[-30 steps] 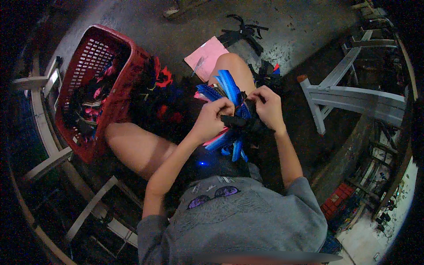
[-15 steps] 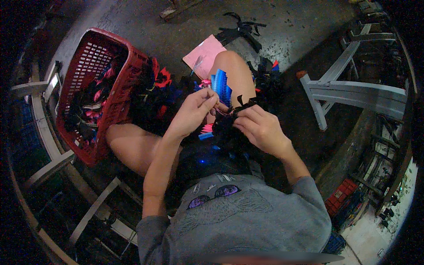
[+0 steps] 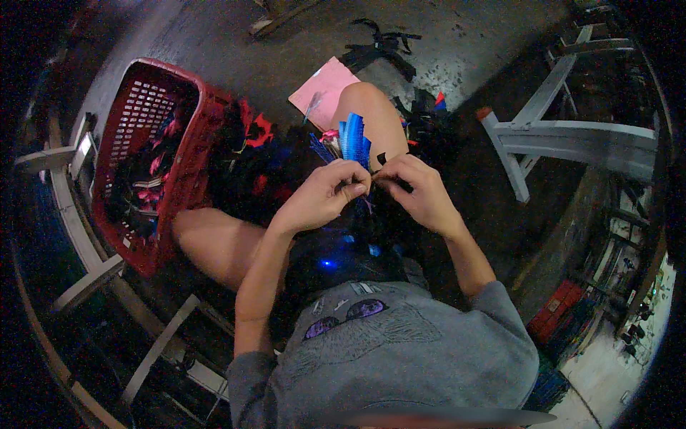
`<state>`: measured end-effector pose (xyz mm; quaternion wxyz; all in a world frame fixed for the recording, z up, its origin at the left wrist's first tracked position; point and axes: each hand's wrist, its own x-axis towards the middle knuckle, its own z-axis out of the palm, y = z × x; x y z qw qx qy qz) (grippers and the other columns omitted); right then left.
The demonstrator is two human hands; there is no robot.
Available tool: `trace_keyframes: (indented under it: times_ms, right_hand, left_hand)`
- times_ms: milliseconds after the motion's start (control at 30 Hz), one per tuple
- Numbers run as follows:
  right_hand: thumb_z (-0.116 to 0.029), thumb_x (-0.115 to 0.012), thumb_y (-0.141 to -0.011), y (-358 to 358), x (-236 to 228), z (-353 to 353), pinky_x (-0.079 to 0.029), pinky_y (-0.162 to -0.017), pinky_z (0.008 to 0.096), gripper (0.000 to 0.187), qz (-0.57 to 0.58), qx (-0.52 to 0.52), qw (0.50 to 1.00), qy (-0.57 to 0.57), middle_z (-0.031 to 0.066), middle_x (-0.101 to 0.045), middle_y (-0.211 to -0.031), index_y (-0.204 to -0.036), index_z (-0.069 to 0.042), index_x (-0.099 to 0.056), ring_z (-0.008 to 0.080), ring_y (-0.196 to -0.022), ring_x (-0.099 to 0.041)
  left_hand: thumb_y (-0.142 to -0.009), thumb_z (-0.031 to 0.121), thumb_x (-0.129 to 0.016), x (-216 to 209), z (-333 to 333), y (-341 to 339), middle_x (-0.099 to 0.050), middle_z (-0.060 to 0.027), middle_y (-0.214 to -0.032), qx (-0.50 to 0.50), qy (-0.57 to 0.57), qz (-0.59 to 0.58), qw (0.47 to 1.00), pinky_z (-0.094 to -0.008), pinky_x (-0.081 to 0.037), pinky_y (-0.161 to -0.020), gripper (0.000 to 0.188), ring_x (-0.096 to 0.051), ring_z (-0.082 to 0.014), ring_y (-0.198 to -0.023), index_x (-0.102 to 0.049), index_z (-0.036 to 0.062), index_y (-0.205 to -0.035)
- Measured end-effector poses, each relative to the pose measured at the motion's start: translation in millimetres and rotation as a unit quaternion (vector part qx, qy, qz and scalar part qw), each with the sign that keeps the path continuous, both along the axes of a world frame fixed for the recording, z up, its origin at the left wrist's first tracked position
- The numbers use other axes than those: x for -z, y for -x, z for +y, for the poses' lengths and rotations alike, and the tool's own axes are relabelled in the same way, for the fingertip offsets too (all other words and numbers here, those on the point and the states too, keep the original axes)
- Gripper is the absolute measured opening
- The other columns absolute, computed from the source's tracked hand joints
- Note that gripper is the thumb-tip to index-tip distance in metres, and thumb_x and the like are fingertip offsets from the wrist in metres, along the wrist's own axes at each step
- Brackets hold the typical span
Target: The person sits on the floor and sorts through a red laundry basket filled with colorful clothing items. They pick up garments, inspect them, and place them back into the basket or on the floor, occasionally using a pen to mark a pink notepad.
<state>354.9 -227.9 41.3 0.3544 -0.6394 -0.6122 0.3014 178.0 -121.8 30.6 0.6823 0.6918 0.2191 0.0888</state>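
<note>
My left hand (image 3: 325,194) and my right hand (image 3: 420,187) meet above my lap, fingertips pinched almost together. Between the right fingertips is a small black strip (image 3: 381,158), its end sticking up. What the left fingers pinch is too small and dark to make out. Just beyond the left hand stands a fan of bright blue strips (image 3: 353,138), with a small pink bundle (image 3: 329,136) beside it. Dark material hangs below the fingers and merges with my black clothing, so its outline is hidden.
A red plastic basket (image 3: 202,114) holding pink and dark pieces stands at the left. Red and black scraps (image 3: 255,130) lie beside it. A pink sheet (image 3: 323,87) and black strips (image 3: 379,51) lie on the floor ahead. A grey metal frame (image 3: 572,143) stands at the right.
My hands have drawn together and their fingertips now nearly touch. The dark bunch that showed between them is mostly out of sight, as are the pink strips on my lap.
</note>
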Motion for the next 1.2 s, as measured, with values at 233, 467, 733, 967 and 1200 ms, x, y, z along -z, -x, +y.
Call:
trace_keyframes:
  times_ms: [233,467,733,967,1200]
  right_hand:
    - [-0.005,-0.068,-0.068,-1.8,14.5,1.9,-0.049,-0.073,0.0331,0.023,-0.020,-0.027,0.997,-0.072,0.0065,-0.062,-0.094,-0.089,-0.008,-0.062,0.0261,-0.087,-0.060]
    - [-0.008,-0.071,-0.065,-1.7,18.3,2.7,-0.051,-0.069,0.0333,0.026,-0.050,-0.045,0.988,-0.136,0.0050,-0.061,-0.092,-0.088,-0.009,-0.061,0.0244,-0.086,-0.060]
    - [-0.011,-0.067,-0.070,2.8,10.0,2.8,-0.051,-0.067,0.0344,0.027,-0.141,-0.097,0.978,-0.120,0.0092,-0.055,-0.092,-0.091,-0.006,-0.051,0.0262,-0.086,-0.058]
    - [-0.014,-0.062,-0.073,-0.8,5.2,4.5,-0.052,-0.063,0.0332,0.021,-0.179,-0.127,0.967,-0.131,0.0098,-0.054,-0.090,-0.088,-0.005,-0.050,0.0261,-0.085,-0.058]
    - [-0.013,-0.063,-0.072,1.4,5.8,4.1,-0.052,-0.063,0.0336,0.022,-0.153,-0.121,0.974,-0.116,0.0109,-0.054,-0.089,-0.087,-0.005,-0.048,0.0272,-0.084,-0.057]
  left_hand:
    - [-0.084,0.013,-0.059,10.1,-4.9,-1.2,-0.053,-0.0034,-0.081,-0.012,-0.084,-0.031,0.996,-0.0252,-0.039,-0.063,0.009,-0.048,-0.0153,-0.076,-0.057,0.0054,-0.087]
    - [-0.084,0.017,-0.059,12.1,-4.5,1.1,-0.053,-0.0027,-0.086,-0.008,-0.051,-0.043,0.998,-0.0241,-0.038,-0.063,0.011,-0.048,-0.0129,-0.080,-0.057,0.0065,-0.088]
    - [-0.080,0.011,-0.065,12.8,0.4,-3.9,-0.057,-0.0005,-0.080,-0.150,0.232,0.022,0.961,-0.0171,-0.032,-0.056,0.028,-0.041,-0.0030,-0.063,-0.042,0.0071,-0.095]
    - [-0.071,0.000,-0.069,5.8,-3.4,-3.1,-0.059,-0.0012,-0.080,-0.120,0.166,0.028,0.978,-0.0149,-0.031,-0.054,0.046,-0.039,-0.0018,-0.060,-0.036,0.0099,-0.101]
    - [-0.071,0.002,-0.068,9.3,-12.4,-1.7,-0.061,-0.0026,-0.081,-0.130,0.025,0.021,0.991,-0.0202,-0.038,-0.055,0.043,-0.046,-0.0059,-0.061,-0.037,0.0066,-0.100]
